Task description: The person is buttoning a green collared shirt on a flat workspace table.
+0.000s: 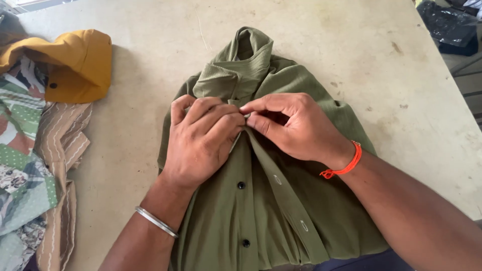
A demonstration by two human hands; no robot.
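- I see my left hand (203, 138) and right hand (291, 125) meet over the upper placket of an olive-green shirt (281, 200) laid face up in the middle of the table (351, 45), collar toward the far edge.
- Both hands are closed narrow: the left curls its fingers (221, 118) onto the fabric just under the collar (241, 65), the right pinches the buttonhole strip between thumb and forefinger, fingertips touching the left's.
- Whatever sits between the fingertips is hidden; I cannot tell whether a button is gripped there.
- Below the hands, two dark buttons (241, 185) show on one front panel, and the buttonhole strip (288, 200) runs beside them, unfastened.
- The shirt's hem is cut off at the near edge, and its sleeves are tucked out of sight.
- A steel bangle (155, 221) rings my left wrist, an orange thread band (346, 163) my right.
- At the table's left edge lies a heap of clothes: a mustard-yellow garment (75, 62) toward the far left corner, a patterned green cloth (22, 165) and a tan striped cloth (60, 150) nearer me, partly out of frame.
- A black plastic bag (449, 25) sits beyond the far right corner, contents unreadable.
- Bare, stained tabletop lies open right of the shirt and along the far edge.
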